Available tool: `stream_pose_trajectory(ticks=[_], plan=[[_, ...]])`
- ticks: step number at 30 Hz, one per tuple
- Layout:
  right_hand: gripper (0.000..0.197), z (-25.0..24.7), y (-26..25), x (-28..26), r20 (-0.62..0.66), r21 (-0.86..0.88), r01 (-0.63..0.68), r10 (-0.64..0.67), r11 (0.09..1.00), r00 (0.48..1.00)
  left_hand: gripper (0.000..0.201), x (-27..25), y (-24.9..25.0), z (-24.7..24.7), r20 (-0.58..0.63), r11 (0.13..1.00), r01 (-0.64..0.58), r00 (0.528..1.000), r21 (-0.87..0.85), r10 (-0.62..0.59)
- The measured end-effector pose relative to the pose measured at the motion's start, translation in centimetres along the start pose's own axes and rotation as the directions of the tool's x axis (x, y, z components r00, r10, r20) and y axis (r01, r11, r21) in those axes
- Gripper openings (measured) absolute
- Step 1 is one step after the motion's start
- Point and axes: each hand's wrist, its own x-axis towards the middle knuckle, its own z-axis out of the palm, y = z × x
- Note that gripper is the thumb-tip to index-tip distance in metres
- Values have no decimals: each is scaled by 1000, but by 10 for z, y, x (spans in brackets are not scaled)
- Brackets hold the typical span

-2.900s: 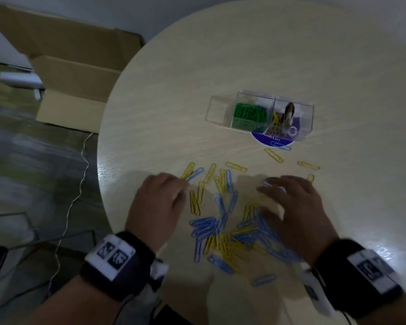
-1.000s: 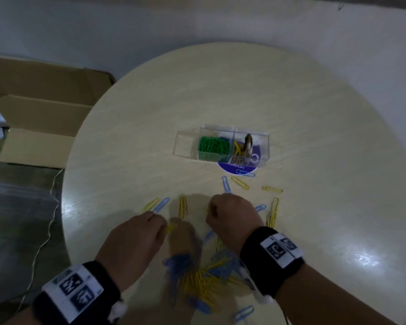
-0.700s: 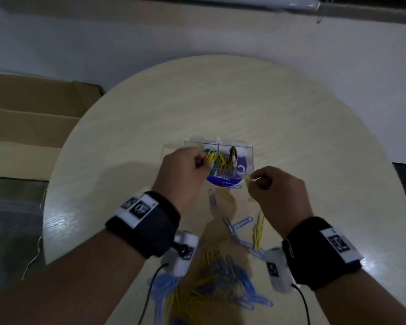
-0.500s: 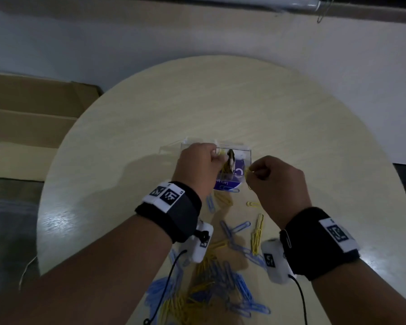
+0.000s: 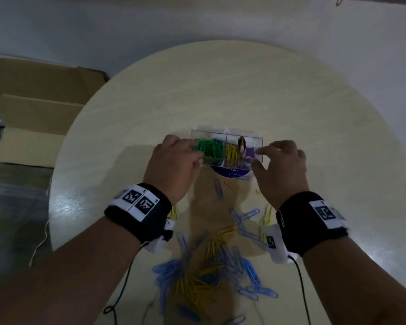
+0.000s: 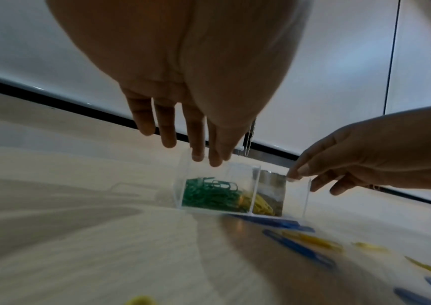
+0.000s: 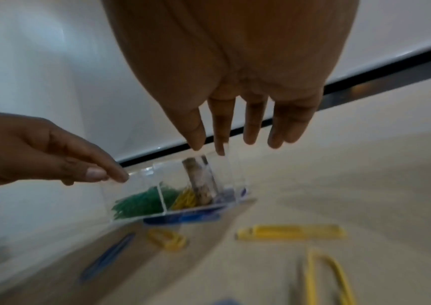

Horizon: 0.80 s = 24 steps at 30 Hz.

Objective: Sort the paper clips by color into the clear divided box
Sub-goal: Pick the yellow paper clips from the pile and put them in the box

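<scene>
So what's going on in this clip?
A person is sorting paper clips by color. Both hands are at the clear divided box: the left hand at its left end by the green clips, the right hand with open fingers at its right end. Yellow clips fill the next compartment. A mixed blue and yellow pile remains on the round table.

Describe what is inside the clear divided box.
The clear divided box holds green clips in one compartment and yellow clips beside a small standing card in the next. The left hand covers its left end, so nothing shows there.
</scene>
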Motion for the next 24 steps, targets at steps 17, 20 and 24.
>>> stream_pose_trajectory(ticks=[17, 20, 24], plan=[[63, 9, 47, -113, 231, 26, -6, 0, 1000, 973, 48, -132, -31, -15, 124, 953, 302, 945, 18, -302], [77, 22, 42, -141, 429, -71, 179, -132, 981, 893, 71, -172, -23, 8, 340, 970, 241, 916, -38, -215], [74, 17, 26, -174, 485, 1, 330, -289, 944, 825, 74, -198, 12, 18, 387, 994, 43, 922, -100, -1]])
